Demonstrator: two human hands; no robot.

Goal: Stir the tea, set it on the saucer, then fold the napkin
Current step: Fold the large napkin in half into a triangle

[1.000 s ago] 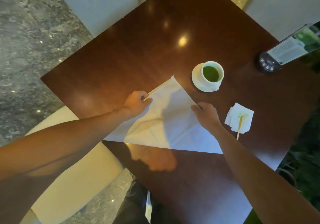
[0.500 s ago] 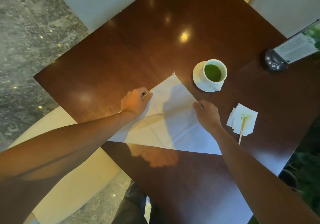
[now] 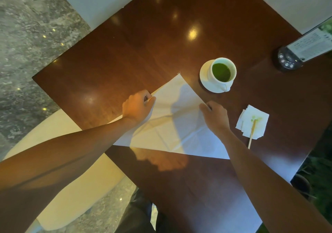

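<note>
My left hand point(image 3: 137, 106) pinches the left edge of the white napkin point(image 3: 172, 124), fingers closed on it to keep the triangle's fold aligned. The napkin lies toward the table's point(image 3: 125, 53) near corner. My right hand point(image 3: 214, 116) presses its right edge flat; I cannot tell how those fingers sit. Toward the right edge, the teacup point(image 3: 221, 72) already rests on its saucer point(image 3: 204, 78), safely clear; the stirrer point(image 3: 251, 132) lies on a small tissue point(image 3: 258, 121), containing drips.

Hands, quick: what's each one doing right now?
Left hand: closed, pinching the napkin edge.
Right hand: fingertips on the napkin's right edge; grip cannot be told.
</note>
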